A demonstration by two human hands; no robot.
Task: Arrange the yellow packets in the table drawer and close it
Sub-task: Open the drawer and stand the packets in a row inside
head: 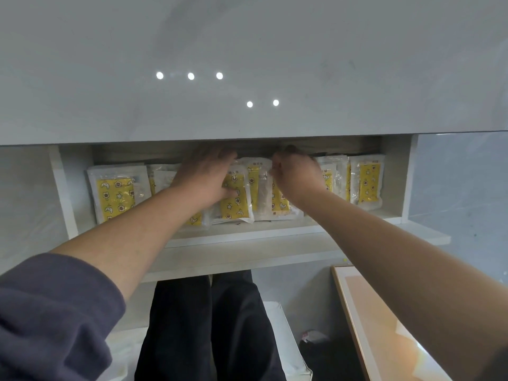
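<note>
1. Both hands are inside the open drawer in the head view. The left hand lies with its fingers spread flat over the packets, its thumb pressing on the face of one. The right hand, just beside it, has its fingers curled and appears to pinch the top edge of the middle packet. The two hands are close together but do not touch.
2. The yellow packets sit in a rough row running out to either side of the hands. One lies flat well to the left of the left hand, several overlap under and between the hands, and a few lean on edge beyond the right hand. Both sets of fingertips reach back under the lip of the table, so I cannot see them fully.
3. From where I stand, this looks like the arranging step, and well along. Every packet I can see is already in the drawer, and only the ones between the hands lie askew.
4. The next move calls for squaring the middle packet with its neighbours and pressing the overlapped ones down. Both hands must then come clear of the table's edge before the drawer front is pushed. The clear wrappers look slippery, and a packet left standing tall might catch as the drawer goes in.
</note>
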